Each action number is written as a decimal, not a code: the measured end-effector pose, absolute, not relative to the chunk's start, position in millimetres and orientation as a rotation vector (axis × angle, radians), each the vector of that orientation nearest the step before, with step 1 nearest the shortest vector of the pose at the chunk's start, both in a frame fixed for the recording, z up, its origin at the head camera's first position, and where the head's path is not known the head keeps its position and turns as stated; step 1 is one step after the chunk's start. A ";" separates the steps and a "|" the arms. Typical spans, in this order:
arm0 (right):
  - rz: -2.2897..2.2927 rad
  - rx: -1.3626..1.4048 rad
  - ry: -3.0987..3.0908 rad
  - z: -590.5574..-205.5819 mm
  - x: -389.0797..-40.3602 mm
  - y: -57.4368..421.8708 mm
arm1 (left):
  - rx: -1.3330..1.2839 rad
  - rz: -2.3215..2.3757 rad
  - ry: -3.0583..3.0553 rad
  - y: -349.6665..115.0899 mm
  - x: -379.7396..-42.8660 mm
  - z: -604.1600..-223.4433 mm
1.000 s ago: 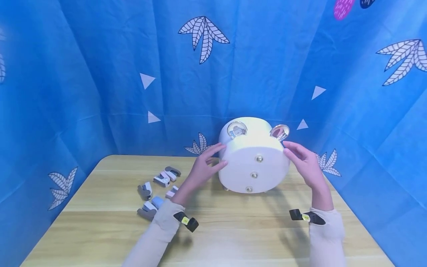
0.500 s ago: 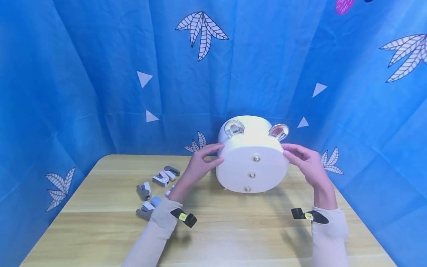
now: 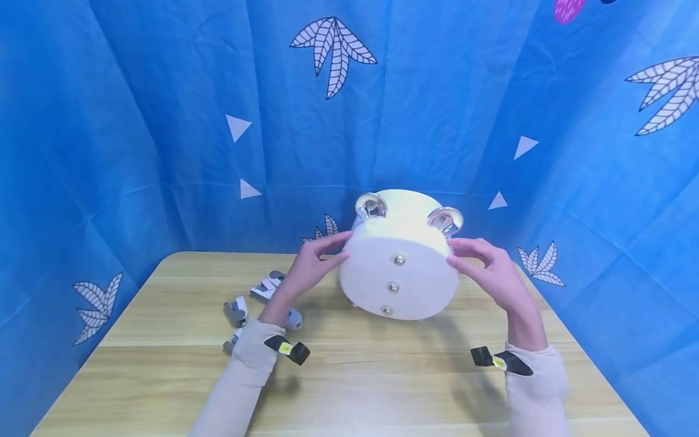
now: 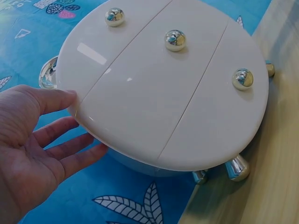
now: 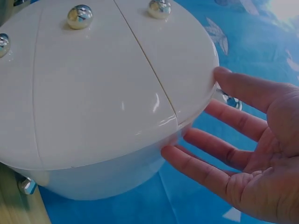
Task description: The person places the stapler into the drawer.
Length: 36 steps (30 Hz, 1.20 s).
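Observation:
A rounded white drawer box with two shiny ear shapes on top stands towards the back of the table. Three round metal knobs run down its front, one on each drawer. My left hand holds the box's left side, the thumb at the front edge and the fingers along the wall behind. On the opposite side my right hand grips in the same way, as the right wrist view shows. Short metal feet stick out underneath. The back of the box is hidden.
Several small grey and white stapler-like things lie on the wooden table at the left, partly covered by the left forearm. A blue curtain with leaf prints hangs close behind the box and along both sides.
The drawer box has shifted left and turned slightly, with both hands moving along on its sides. The left forearm now covers different parts of the small grey and white things.

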State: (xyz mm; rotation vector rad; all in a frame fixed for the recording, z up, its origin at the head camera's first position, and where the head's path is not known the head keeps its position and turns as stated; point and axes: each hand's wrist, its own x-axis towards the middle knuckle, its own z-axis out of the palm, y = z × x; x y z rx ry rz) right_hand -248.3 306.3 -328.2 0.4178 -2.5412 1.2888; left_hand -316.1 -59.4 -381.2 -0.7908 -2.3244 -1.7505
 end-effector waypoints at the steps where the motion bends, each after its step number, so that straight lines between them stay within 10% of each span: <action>1: 1.271 0.414 -2.550 -328.4 -248.4 303.6 | -0.784 -1.749 -2.326 -61.6 -316.4 -381.4; 36: 1.546 0.517 -2.456 -345.7 -296.6 245.4 | -0.488 -1.785 -2.317 -119.8 -302.4 -378.9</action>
